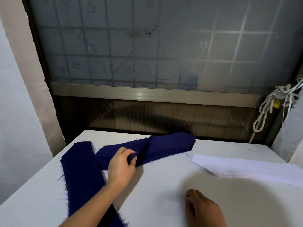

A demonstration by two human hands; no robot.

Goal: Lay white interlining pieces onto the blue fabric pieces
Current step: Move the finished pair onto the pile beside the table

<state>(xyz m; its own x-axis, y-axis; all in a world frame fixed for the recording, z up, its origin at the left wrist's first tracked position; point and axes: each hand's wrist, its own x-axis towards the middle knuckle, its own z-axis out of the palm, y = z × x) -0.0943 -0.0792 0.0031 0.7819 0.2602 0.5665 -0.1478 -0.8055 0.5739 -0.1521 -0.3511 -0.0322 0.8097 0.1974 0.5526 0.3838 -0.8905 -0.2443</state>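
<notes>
Left hand (122, 163) pinching crosswise blue piece (164, 145) near desk's (155, 194) far edge, second blue strip (82, 174) running far-to-near, white interlining (246, 167) crosswise at right edge, right hand (201, 208) relaxed, empty.

A folded blue fabric piece (170, 144) is seen near the far edge of the white table (155, 190), and its near end is gripped by the left hand (121, 166). A long blue fabric strip (82, 171) is laid along the table's left side, passing under the left forearm. A white interlining piece (246, 168) is spread flat on the table's right side, apart from both blue pieces. The right hand (203, 208) is rested near the table's front edge, fingers loosely curled, with nothing held.
</notes>
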